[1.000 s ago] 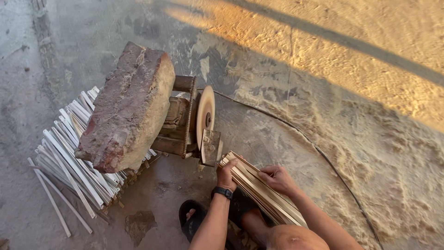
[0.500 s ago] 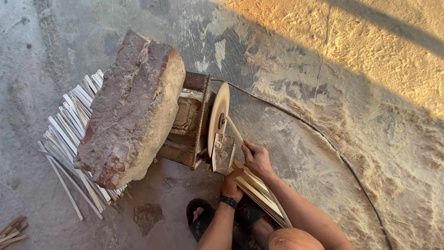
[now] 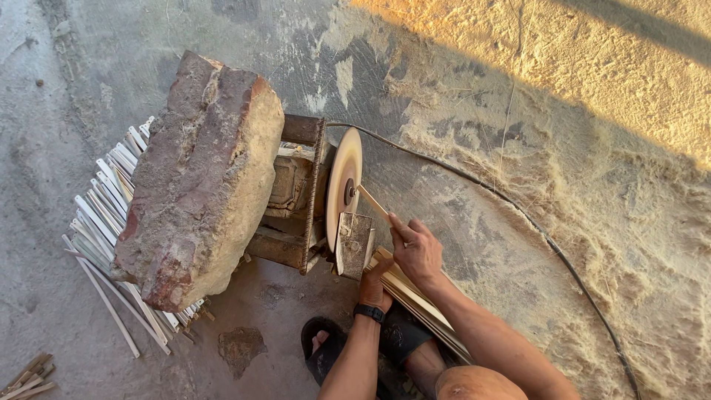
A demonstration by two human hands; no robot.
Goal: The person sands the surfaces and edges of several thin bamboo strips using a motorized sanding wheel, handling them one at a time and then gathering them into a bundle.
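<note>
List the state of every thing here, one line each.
Right hand: pressing a stick to the disc.
Left hand: gripping the bundle of sticks.
Disc: upright on its edge; spinning cannot be told.
Stone: lying on the frame.
Pile: sticks flat on the ground.
Cable: lying slack.

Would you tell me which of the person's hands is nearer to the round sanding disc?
Right. The right hand presses a thin stick against the sanding disc; the left hand sits lower, by the bundle of sticks.
</note>
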